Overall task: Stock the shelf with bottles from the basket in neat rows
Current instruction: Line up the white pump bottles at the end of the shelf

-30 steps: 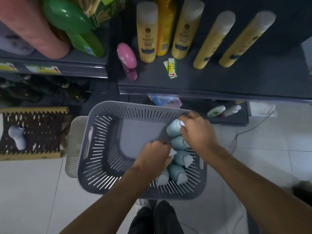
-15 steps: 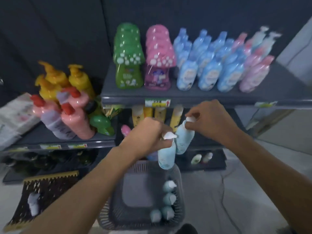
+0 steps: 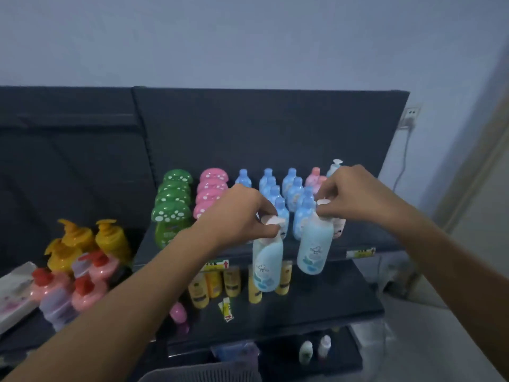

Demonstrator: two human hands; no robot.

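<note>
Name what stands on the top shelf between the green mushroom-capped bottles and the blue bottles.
A row of pink mushroom-capped bottles stands between the green bottles and the blue bottles, seen in the head view.

Dim bluish light, soft blur

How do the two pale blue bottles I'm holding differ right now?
The left bottle hangs lower, overlapping the yellow bottles below; the right bottle sits higher, across the edge of the top shelf. The left hand holds the left bottle, the right hand the right bottle. Both are pale blue, white-capped, held at the top.
</note>
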